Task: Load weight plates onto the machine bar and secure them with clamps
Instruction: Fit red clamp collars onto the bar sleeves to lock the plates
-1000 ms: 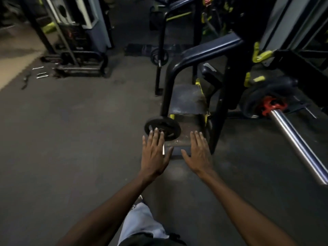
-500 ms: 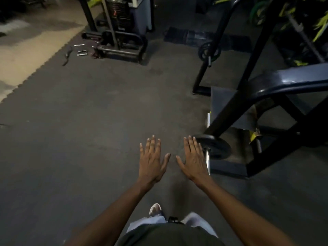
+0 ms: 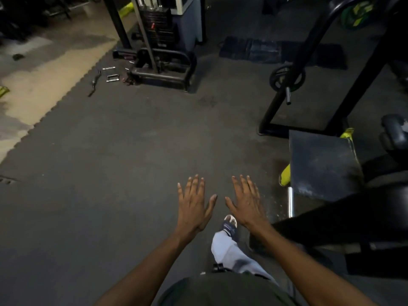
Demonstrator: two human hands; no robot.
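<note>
My left hand (image 3: pixel 195 203) and my right hand (image 3: pixel 247 202) are stretched out flat side by side over the grey rubber floor, fingers straight, both holding nothing. To their right stands a black machine frame (image 3: pixel 309 47) with a dark footplate (image 3: pixel 322 164). A small black weight plate (image 3: pixel 287 78) hangs on a peg of that frame, far ahead of my right hand. A short chrome peg (image 3: pixel 290 202) shows at the footplate's near left edge. No loaded bar or clamp is in sight.
A weight-stack machine (image 3: pixel 163 40) stands at the back centre, with cable handles (image 3: pixel 110 74) lying on the floor to its left. A dark mat (image 3: pixel 254 50) lies behind the frame. A yellow-green plate (image 3: pixel 357 14) sits top right. My foot (image 3: pixel 229 224) steps forward between my hands.
The view has swung left and away from the machine. The red-clamped bar and the near plate have left the picture. Both hands stay flat and empty.
</note>
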